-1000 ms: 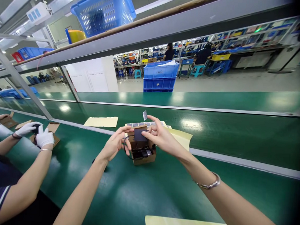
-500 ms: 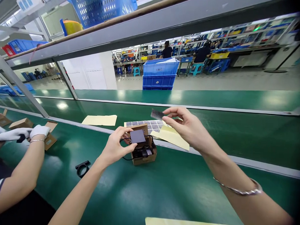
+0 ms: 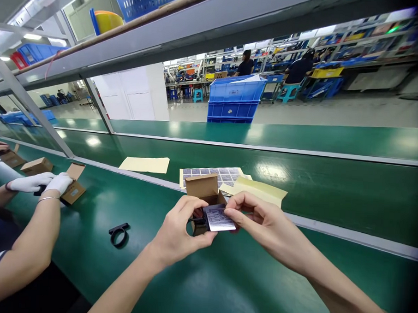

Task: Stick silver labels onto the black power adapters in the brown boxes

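Note:
My left hand (image 3: 178, 233) grips a flat, dark square device (image 3: 208, 213) by its edges, and a black cable leaves its left side. Between the thumb and fingers of my right hand (image 3: 261, 221) is the edge of a printed silver label (image 3: 220, 220). That label lies over the device's top face; whether it is stuck down I cannot tell. Just behind my hands an open cardboard box (image 3: 202, 186) stands with its flap up, its contents mostly hidden.
Beyond the box lie a sheet of labels (image 3: 229, 174) and yellow backing paper (image 3: 266, 189). Another yellow sheet (image 3: 144, 164) is farther left. A black ring bracket (image 3: 120, 228) rests on the green bench. At left, a co-worker's gloved hands (image 3: 58, 183) handle a small box (image 3: 73, 194).
My right hand has come down and left, bringing the label from the air onto the device. My left hand has brought the device slightly right and nearer to me.

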A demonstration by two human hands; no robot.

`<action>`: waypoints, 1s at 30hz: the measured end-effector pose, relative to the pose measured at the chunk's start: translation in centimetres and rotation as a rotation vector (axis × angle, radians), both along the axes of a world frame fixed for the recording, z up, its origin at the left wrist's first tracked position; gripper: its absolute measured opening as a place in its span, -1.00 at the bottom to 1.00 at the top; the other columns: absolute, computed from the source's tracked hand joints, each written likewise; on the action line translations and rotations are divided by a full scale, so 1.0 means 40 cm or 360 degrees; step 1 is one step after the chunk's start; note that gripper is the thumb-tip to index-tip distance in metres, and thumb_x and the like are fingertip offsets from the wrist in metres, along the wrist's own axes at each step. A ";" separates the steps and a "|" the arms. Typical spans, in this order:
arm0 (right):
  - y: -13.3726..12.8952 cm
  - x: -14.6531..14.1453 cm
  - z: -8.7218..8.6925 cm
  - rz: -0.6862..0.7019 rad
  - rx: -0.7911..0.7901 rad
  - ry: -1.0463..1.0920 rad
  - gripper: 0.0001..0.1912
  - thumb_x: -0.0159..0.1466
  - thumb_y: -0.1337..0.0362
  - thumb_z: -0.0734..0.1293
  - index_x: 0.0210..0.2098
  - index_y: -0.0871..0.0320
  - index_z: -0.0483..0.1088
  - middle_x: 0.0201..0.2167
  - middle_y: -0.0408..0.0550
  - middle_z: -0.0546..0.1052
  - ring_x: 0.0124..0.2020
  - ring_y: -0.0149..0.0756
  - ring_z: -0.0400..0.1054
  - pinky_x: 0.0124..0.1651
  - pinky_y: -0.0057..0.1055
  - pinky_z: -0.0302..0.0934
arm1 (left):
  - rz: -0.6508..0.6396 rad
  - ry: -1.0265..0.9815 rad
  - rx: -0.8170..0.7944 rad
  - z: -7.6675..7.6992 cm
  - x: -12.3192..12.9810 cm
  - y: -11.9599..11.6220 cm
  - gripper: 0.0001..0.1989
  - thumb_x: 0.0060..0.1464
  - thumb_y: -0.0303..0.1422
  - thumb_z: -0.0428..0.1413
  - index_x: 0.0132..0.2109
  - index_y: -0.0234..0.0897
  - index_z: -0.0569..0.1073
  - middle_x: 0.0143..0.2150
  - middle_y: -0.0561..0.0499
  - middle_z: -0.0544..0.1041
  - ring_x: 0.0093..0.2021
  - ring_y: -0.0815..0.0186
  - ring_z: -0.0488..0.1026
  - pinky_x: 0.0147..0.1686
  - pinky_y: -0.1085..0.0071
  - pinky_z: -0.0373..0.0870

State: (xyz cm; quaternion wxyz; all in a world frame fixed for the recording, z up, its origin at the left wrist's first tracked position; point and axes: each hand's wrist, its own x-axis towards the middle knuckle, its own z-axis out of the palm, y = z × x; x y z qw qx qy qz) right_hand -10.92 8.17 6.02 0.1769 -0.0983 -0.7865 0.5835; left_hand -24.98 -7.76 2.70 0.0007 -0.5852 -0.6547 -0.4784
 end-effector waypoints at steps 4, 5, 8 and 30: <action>0.000 0.005 -0.004 0.0020 -0.0020 -0.0028 -0.71 0.36 0.02 0.30 -0.34 0.09 0.38 -0.38 -0.13 0.42 -0.39 -0.35 0.35 -0.34 -0.43 0.31 | -0.0014 0.0010 0.0027 -0.004 0.005 -0.002 -0.53 -0.03 -0.51 0.26 0.05 -0.24 0.39 -0.07 -0.06 0.48 -0.17 0.29 0.48 -0.19 0.40 0.52; -0.001 0.006 -0.007 0.0021 -0.0023 -0.0033 -0.72 0.37 0.02 0.30 -0.34 0.09 0.38 -0.37 -0.13 0.42 -0.39 -0.36 0.34 -0.34 -0.43 0.31 | -0.0015 0.0010 0.0035 -0.005 0.005 -0.001 -0.53 -0.04 -0.51 0.26 0.05 -0.25 0.39 -0.07 -0.06 0.48 -0.18 0.29 0.48 -0.19 0.40 0.52; -0.002 0.008 -0.014 0.0015 -0.0034 -0.0028 -0.73 0.37 0.04 0.29 -0.33 0.09 0.37 -0.37 -0.14 0.42 -0.39 -0.37 0.34 -0.34 -0.44 0.30 | -0.0021 0.0015 0.0050 -0.006 0.007 0.000 -0.53 -0.03 -0.51 0.26 0.06 -0.26 0.39 -0.07 -0.07 0.48 -0.18 0.30 0.48 -0.20 0.41 0.53; -0.045 -0.023 -0.090 -0.0257 0.0092 -0.0002 -0.62 0.39 -0.05 0.20 -0.28 0.11 0.42 -0.41 -0.12 0.49 -0.39 -0.32 0.35 -0.34 -0.42 0.23 | 0.0048 0.0413 0.0365 -0.035 0.020 0.007 -0.50 0.04 -0.53 0.23 0.13 -0.30 0.34 -0.05 -0.13 0.46 -0.06 0.25 0.48 -0.09 0.40 0.54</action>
